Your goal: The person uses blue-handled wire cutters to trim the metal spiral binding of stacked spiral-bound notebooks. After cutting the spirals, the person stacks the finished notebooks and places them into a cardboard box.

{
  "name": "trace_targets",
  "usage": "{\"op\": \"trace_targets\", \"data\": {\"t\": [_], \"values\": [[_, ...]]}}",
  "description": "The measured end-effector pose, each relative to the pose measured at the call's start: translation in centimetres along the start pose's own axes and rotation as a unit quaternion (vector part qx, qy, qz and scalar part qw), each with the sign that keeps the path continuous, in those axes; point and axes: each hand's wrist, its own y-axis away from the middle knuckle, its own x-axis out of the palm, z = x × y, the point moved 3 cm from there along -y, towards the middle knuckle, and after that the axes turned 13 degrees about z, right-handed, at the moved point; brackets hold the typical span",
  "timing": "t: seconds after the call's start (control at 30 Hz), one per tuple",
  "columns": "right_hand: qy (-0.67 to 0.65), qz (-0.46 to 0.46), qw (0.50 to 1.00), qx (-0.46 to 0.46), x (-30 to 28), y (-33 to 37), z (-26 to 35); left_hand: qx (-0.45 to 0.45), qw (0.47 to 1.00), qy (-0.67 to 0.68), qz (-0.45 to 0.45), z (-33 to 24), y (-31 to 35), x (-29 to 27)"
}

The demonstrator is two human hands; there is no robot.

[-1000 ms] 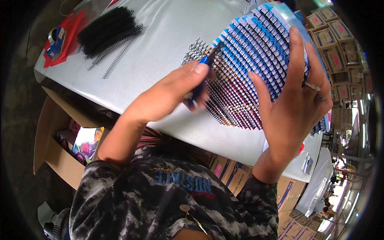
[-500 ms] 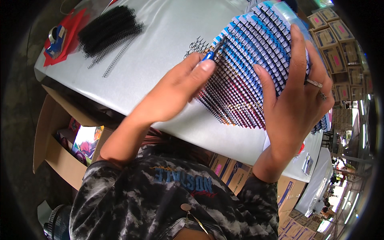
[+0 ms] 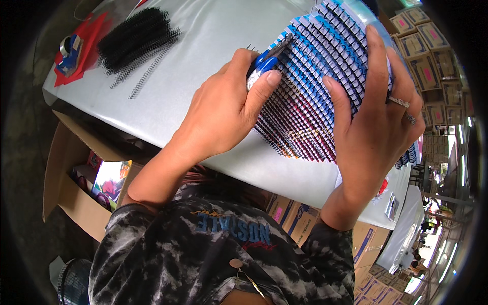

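My left hand (image 3: 223, 107) is closed around small pliers with blue handles (image 3: 264, 63). Their dark jaws touch the edge of a large stack of spiral notebooks (image 3: 312, 81), at the ends of the black wire coils. The coils run in curved rows over white, blue and dark red page edges. My right hand (image 3: 381, 112), wearing rings, grips the stack on its right side, with the thumb on the coil rows and the fingers spread across the upper part. The fingers partly hide the covers beneath.
Loose black spiral coils (image 3: 134, 43) lie in a pile on the white table (image 3: 203, 30). Left of them, a blue tape dispenser (image 3: 70, 55) rests on red sheets (image 3: 91, 38). An open cardboard box (image 3: 76, 195) stands below the table edge, and stacked cartons (image 3: 427, 66) fill the right side.
My left hand has turned and moved slightly right and up, so more of the pliers' blue handles shows and the handles look spread. My right hand stays on the stack.
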Motion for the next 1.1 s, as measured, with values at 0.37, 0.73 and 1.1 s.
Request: {"op": "trace_targets", "data": {"t": [0.37,0.73,1.1], "values": [[0.022,0.0,1.0,0.017,-0.3,-0.5,-0.5,0.004,0.718,0.633,0.289,-1.0,-0.6,-0.6],[0.067,-0.033,0.997,-0.009,0.4,-0.8,-1.6,0.031,0.77,0.57,0.285,-0.7,0.0,0.0],[0.012,-0.006,1.0,0.01,-0.1,-0.8,-1.3,0.039,0.966,0.226,0.123,-0.9,-0.4,-0.4]]}}
